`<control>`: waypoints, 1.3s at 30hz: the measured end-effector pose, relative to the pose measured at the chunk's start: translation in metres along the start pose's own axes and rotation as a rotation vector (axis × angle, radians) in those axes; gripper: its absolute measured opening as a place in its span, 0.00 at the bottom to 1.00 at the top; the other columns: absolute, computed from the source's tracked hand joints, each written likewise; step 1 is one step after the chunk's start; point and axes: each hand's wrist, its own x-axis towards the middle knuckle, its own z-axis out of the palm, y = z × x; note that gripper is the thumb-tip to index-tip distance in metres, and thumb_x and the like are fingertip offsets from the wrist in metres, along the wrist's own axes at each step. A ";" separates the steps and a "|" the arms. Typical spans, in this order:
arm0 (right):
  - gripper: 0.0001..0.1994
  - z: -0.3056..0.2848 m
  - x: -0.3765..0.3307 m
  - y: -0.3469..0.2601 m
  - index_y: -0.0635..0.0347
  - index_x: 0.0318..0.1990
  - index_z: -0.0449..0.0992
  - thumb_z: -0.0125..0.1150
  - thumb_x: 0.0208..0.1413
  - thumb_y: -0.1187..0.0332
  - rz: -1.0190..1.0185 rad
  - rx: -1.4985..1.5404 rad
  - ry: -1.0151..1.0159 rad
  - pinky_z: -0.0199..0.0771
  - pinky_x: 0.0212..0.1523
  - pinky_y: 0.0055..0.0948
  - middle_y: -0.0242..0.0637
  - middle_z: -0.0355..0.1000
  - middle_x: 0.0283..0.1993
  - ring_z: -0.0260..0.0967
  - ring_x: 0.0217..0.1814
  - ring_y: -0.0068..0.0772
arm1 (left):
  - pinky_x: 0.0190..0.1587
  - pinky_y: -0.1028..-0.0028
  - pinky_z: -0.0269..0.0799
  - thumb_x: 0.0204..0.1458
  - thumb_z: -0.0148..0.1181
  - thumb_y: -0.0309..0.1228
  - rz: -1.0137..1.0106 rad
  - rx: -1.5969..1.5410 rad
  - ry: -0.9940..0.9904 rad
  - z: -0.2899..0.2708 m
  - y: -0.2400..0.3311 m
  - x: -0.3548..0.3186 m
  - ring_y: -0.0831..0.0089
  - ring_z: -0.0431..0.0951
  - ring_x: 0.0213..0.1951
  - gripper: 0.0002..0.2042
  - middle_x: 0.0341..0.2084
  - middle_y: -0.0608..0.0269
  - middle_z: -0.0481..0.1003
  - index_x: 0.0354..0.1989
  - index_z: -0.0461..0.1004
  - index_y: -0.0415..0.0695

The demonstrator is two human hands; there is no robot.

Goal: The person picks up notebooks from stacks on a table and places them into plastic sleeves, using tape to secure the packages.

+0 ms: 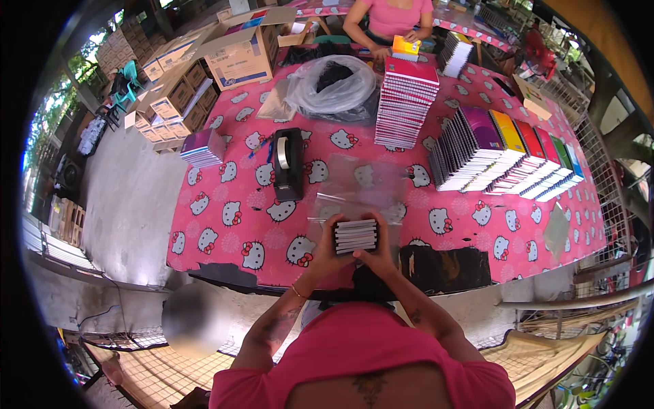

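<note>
A small stack of spiral notebooks (355,236), page edges facing up toward me, sits between my hands near the table's front edge. My left hand (332,240) is wrapped round its left side, and my right hand (379,247) grips the right side with the thumb at the near edge. Just beyond and partly under the stack lies a clear plastic bag (354,187), flat on the pink patterned tablecloth (279,235). To the left of the bag stands a black tape dispenser (289,167) with a roll of tape.
A tall pile of red notebooks (407,102) rises beyond the bag. Rows of colored notebooks (487,150) stand at right; a smaller notebook stack (203,148) is at left. Beyond lie a plastic bundle (332,85) and an open carton (240,60). Across the table, a person (395,24) handles a yellow notebook.
</note>
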 end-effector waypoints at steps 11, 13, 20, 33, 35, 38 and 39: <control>0.52 -0.003 0.006 -0.016 0.58 0.67 0.54 0.84 0.35 0.58 0.055 -0.024 -0.055 0.63 0.64 0.38 0.40 0.64 0.59 0.62 0.63 0.36 | 0.58 0.67 0.68 0.38 0.79 0.29 -0.129 0.037 -0.056 -0.007 -0.009 0.002 0.69 0.67 0.56 0.43 0.52 0.58 0.64 0.61 0.53 0.46; 0.50 -0.004 0.005 -0.015 0.57 0.65 0.56 0.85 0.35 0.61 0.122 0.006 -0.081 0.65 0.62 0.36 0.38 0.64 0.58 0.63 0.61 0.33 | 0.60 0.66 0.66 0.39 0.78 0.31 -0.199 0.051 -0.099 -0.009 -0.009 0.002 0.67 0.65 0.59 0.45 0.55 0.56 0.63 0.62 0.52 0.45; 0.44 -0.023 0.011 -0.013 0.56 0.61 0.58 0.82 0.37 0.65 0.224 -0.164 -0.163 0.70 0.57 0.35 0.41 0.68 0.54 0.68 0.57 0.34 | 0.69 0.54 0.54 0.45 0.72 0.48 0.065 1.094 -0.124 0.006 0.090 0.027 0.46 0.54 0.70 0.53 0.68 0.35 0.53 0.72 0.44 0.36; 0.35 -0.110 0.077 0.003 0.56 0.63 0.67 0.71 0.48 0.56 0.076 -0.395 -0.313 0.70 0.56 0.45 0.44 0.72 0.54 0.71 0.57 0.51 | 0.33 0.59 0.76 0.42 0.71 0.56 0.019 1.162 -0.138 -0.008 0.087 0.047 0.47 0.80 0.31 0.31 0.32 0.49 0.78 0.40 0.71 0.38; 0.28 -0.104 0.097 0.013 0.55 0.59 0.71 0.69 0.49 0.60 0.090 -0.711 -0.162 0.70 0.56 0.46 0.47 0.72 0.54 0.70 0.58 0.54 | 0.30 0.61 0.76 0.44 0.70 0.57 -0.167 1.038 0.122 -0.037 0.081 0.046 0.51 0.81 0.29 0.32 0.31 0.52 0.79 0.40 0.72 0.38; 0.20 -0.104 0.102 0.027 0.56 0.51 0.75 0.66 0.49 0.65 0.176 -1.023 -0.205 0.71 0.55 0.48 0.47 0.73 0.53 0.70 0.56 0.54 | 0.34 0.64 0.77 0.46 0.68 0.60 -0.314 0.561 0.434 -0.074 0.077 0.054 0.59 0.81 0.31 0.36 0.33 0.54 0.79 0.43 0.72 0.33; 0.18 -0.107 0.099 0.032 0.56 0.49 0.76 0.65 0.49 0.67 0.217 -1.101 -0.262 0.71 0.55 0.48 0.46 0.73 0.52 0.71 0.55 0.54 | 0.37 0.66 0.77 0.47 0.67 0.61 -0.337 0.353 0.515 -0.081 0.078 0.062 0.62 0.81 0.32 0.38 0.35 0.54 0.79 0.45 0.72 0.31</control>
